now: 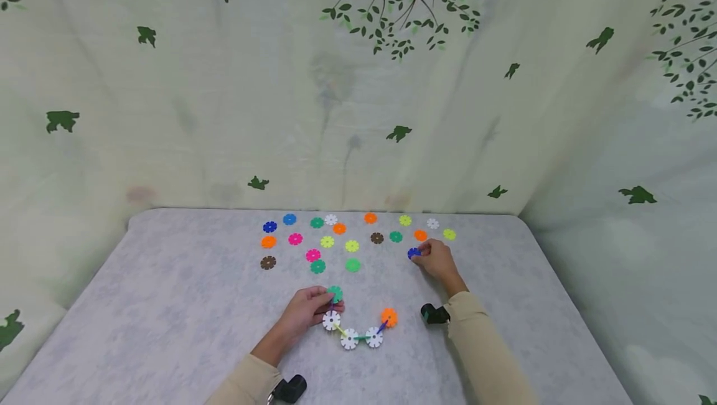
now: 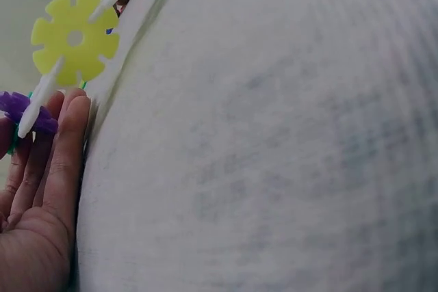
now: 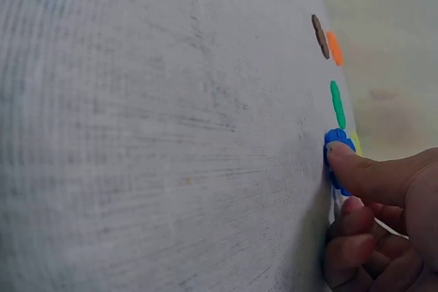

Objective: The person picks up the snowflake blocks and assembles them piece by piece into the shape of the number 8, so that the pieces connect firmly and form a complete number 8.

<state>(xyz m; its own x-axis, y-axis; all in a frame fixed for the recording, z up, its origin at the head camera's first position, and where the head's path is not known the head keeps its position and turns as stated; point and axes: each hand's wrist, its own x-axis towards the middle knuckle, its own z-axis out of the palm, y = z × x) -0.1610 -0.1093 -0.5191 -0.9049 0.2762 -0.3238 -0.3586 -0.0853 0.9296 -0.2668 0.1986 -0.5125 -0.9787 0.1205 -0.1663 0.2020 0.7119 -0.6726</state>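
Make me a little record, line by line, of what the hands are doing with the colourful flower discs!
Left grip: holds one end of the disc chain, by a green disc
Right grip: pinches a blue disc
Chain's other end: an orange disc
Chain shape: curved, open toward the far side
Loose discs: on the table, beyond the chain
Backdrop: pale, with a green leafy print

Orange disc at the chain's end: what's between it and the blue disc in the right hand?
The head view shows only bare tabletop between the orange disc and the blue disc.
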